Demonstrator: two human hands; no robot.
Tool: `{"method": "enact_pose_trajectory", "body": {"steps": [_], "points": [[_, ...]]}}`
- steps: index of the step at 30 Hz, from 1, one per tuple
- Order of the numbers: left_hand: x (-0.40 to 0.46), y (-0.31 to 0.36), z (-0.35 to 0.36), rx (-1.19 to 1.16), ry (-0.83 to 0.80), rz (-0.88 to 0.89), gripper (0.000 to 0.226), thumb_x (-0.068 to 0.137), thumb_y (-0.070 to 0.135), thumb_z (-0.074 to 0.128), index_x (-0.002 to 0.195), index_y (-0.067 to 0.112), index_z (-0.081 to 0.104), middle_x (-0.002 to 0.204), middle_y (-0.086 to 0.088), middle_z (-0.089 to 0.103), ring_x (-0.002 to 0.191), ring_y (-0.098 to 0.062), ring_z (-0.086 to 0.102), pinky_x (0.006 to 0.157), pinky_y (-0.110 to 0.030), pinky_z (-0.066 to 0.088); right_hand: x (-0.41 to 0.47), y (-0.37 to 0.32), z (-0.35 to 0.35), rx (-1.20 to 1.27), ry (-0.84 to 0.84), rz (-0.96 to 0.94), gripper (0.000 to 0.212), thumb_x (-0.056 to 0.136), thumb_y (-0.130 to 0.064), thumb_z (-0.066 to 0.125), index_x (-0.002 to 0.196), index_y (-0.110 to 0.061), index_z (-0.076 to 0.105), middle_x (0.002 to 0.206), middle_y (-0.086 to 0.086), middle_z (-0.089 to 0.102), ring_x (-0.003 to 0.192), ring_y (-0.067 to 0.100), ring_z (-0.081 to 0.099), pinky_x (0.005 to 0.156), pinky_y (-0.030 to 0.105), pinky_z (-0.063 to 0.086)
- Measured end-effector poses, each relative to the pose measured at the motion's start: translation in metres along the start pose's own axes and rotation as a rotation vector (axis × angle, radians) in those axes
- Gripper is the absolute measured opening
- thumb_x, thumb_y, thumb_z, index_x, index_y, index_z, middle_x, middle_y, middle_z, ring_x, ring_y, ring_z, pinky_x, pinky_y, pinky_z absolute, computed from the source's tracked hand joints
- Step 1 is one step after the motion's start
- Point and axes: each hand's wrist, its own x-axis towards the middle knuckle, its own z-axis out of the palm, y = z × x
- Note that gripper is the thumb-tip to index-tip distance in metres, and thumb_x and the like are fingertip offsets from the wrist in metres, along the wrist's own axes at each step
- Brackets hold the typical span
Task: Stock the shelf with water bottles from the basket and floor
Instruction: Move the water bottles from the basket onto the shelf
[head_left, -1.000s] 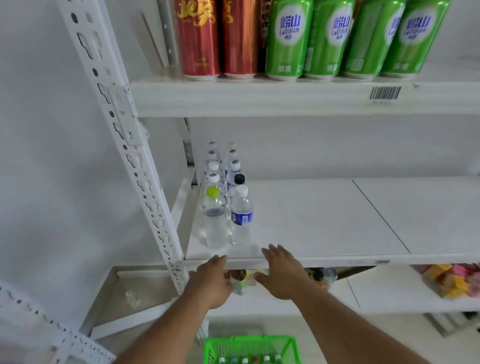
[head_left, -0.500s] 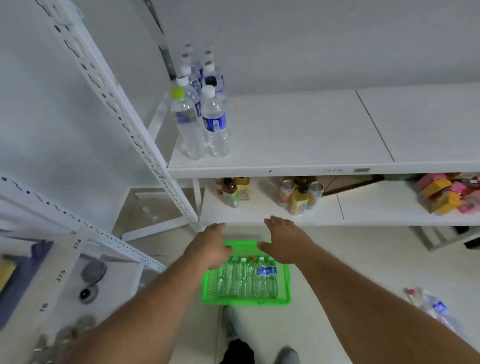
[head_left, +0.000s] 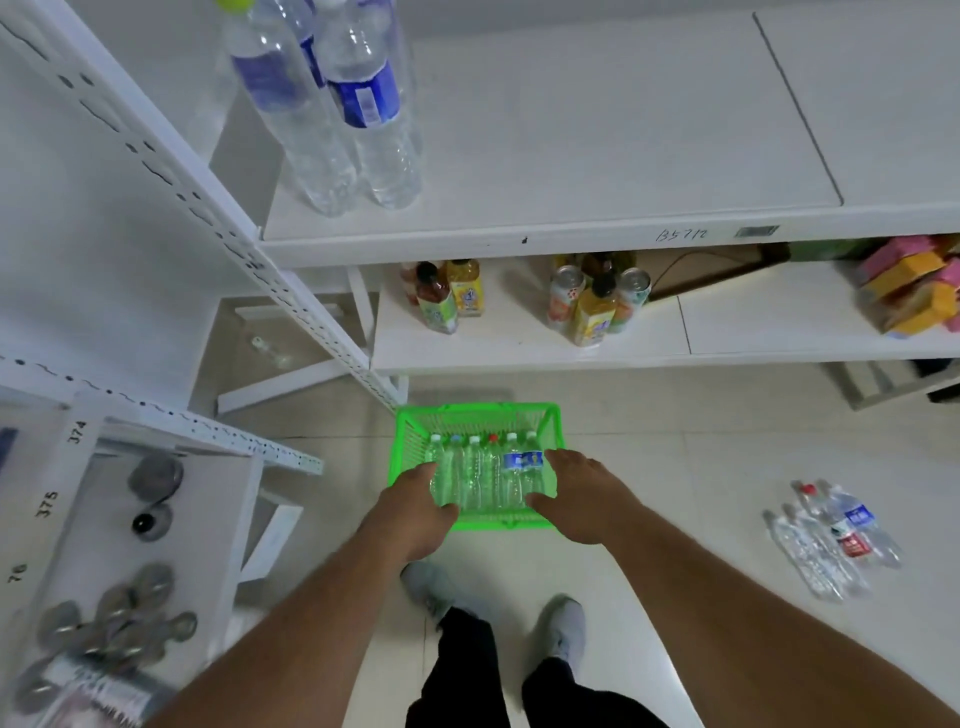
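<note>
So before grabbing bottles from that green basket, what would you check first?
1. Bottles in the green basket: ok, a row lies inside.
2. Left hand free: ok, open, holding nothing.
3. Right hand free: ok, open, holding nothing.
4. Space on the shelf: ok, bare board to the right of the standing bottles.
5. Loose bottles on the floor: not ok, still to collect.
6. Hands touching a bottle: cannot tell.
</note>
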Motion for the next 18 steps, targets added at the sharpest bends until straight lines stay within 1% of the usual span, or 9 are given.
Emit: {"method": "enact_pose_trajectory", "body": {"steps": [3, 6, 11, 14, 17, 18], "points": [[0.017, -0.017, 0.001, -0.042, -0.024, -0.018, 0.076, 0.088, 0.039, 0.061, 0.153, 0.019, 0.028, 0.156, -0.008, 0.034, 0.140, -0.025, 0.040, 0.113, -0.031, 0.034, 0.015, -0.006, 0.011, 0.023, -0.025, 0.034, 0.076, 0.095, -0.054, 0.052, 0.155, -0.016, 0.025, 0.158, 0.007, 0.034, 0.142, 0.028, 0.036, 0.113, 0.037, 0.035], [0.034, -0.034, -0.003, -0.100, -0.055, -0.042, 0.074, 0.087, 0.037, 0.063, 0.152, 0.017, 0.031, 0.154, -0.009, 0.039, 0.138, -0.024, 0.043, 0.111, -0.029, 0.035, 0.031, -0.015, 0.020, 0.048, -0.049, 0.072, 0.076, 0.095, -0.054, 0.052, 0.155, -0.016, 0.026, 0.157, 0.006, 0.036, 0.141, 0.027, 0.038, 0.113, 0.038, 0.036], [0.072, -0.065, -0.013, -0.219, -0.079, -0.084, 0.071, 0.086, 0.032, 0.068, 0.148, 0.013, 0.038, 0.148, -0.009, 0.047, 0.131, -0.023, 0.050, 0.107, -0.027, 0.040, 0.063, -0.041, 0.036, 0.105, -0.070, 0.096, 0.076, 0.097, -0.052, 0.051, 0.157, -0.016, 0.022, 0.161, 0.005, 0.030, 0.144, 0.025, 0.035, 0.115, 0.035, 0.033], [0.094, -0.077, -0.018, -0.232, -0.079, -0.092, 0.069, 0.087, 0.031, 0.067, 0.147, 0.011, 0.040, 0.147, -0.010, 0.048, 0.130, -0.024, 0.051, 0.105, -0.029, 0.041, 0.084, -0.054, 0.048, 0.147, -0.091, 0.098, 0.077, 0.097, -0.051, 0.052, 0.158, -0.016, 0.020, 0.162, 0.005, 0.027, 0.145, 0.025, 0.033, 0.115, 0.034, 0.031], [0.113, -0.084, -0.019, -0.245, -0.077, -0.105, 0.062, 0.089, 0.026, 0.067, 0.143, 0.009, 0.043, 0.142, -0.010, 0.053, 0.125, -0.024, 0.055, 0.097, -0.025, 0.041, 0.106, -0.059, 0.055, 0.196, -0.098, 0.107, 0.078, 0.097, -0.050, 0.053, 0.158, -0.016, 0.019, 0.163, 0.007, 0.026, 0.146, 0.025, 0.032, 0.115, 0.033, 0.030], [0.118, -0.086, -0.019, -0.245, -0.076, -0.111, 0.062, 0.089, 0.025, 0.067, 0.143, 0.008, 0.042, 0.142, -0.010, 0.053, 0.125, -0.024, 0.055, 0.097, -0.026, 0.041, 0.114, -0.060, 0.056, 0.216, -0.095, 0.112, 0.078, 0.097, -0.050, 0.053, 0.158, -0.016, 0.019, 0.163, 0.007, 0.026, 0.147, 0.025, 0.032, 0.115, 0.033, 0.030]]}}
